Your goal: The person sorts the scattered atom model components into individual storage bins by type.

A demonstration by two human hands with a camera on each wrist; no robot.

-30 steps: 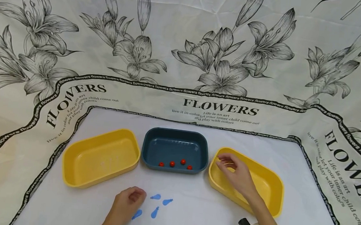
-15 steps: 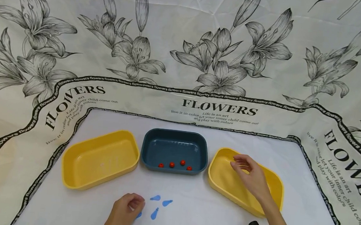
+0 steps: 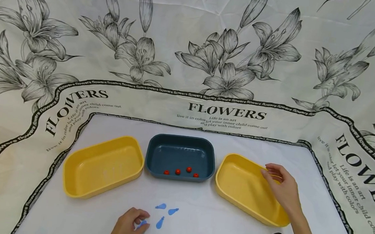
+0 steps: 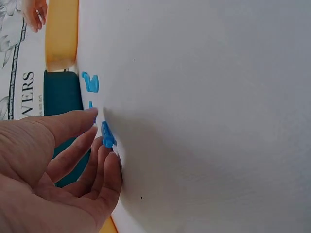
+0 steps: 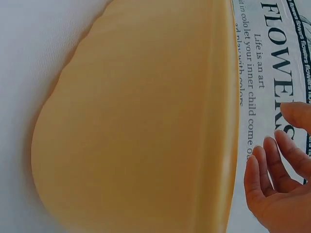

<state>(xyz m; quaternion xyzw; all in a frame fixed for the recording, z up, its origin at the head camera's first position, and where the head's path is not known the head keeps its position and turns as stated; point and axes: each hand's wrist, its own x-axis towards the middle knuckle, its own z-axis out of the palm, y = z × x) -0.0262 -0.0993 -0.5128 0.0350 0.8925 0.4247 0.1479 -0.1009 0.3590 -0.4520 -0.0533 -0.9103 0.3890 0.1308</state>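
My left hand (image 3: 128,225) is low over the white tabletop, thumb and fingers parted around a small blue piece (image 4: 107,136). In the left wrist view that piece looks like a clip, and a gap shows between it and the thumb. Several similar blue pieces (image 3: 160,222), teardrop-shaped from above, lie just to the right of this hand. Over the far right part of the right yellow tray (image 3: 244,187) hovers my right hand (image 3: 284,190). Its fingers are loosely bent, with nothing between them.
A dark blue tray (image 3: 181,153) stands at the back middle, with several small red balls (image 3: 189,169) along its near side. To its left is another yellow tray (image 3: 97,168). Flower-printed cloth (image 3: 228,61) rises behind and at both sides.
My right hand has moved right across the yellow tray. The left hand has come slightly nearer to me, its thumb and fingers parting around the nearest blue piece.
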